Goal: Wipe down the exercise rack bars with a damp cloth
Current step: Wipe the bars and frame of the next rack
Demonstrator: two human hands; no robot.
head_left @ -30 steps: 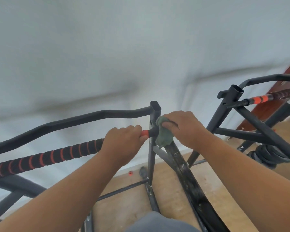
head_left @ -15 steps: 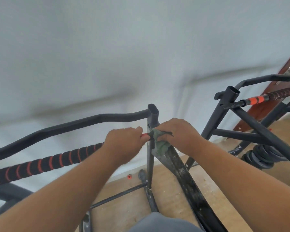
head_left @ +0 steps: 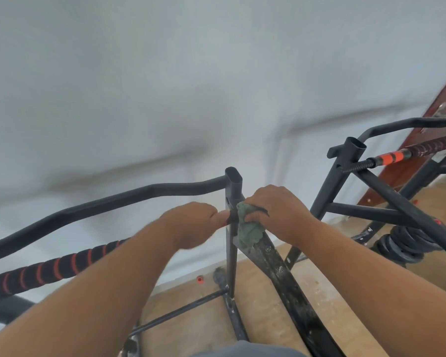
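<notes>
- While the left hand (head_left: 191, 224) grips the red-ringed black foam handle (head_left: 47, 269), the right hand (head_left: 276, 210) keeps clutching the crumpled green cloth (head_left: 247, 228).
- Cloth has slid down onto the slanted black metal bar (head_left: 286, 276); wiping likely continues downward.

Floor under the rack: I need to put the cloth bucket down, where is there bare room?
Bare wood floor lies between the upright post and the diagonal brace. It is crowded at right, around the stacked weight plates.

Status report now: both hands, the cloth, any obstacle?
Left hand grips the padded bar. Right hand holds the green cloth against the upright post. No obstacle visible.
</notes>
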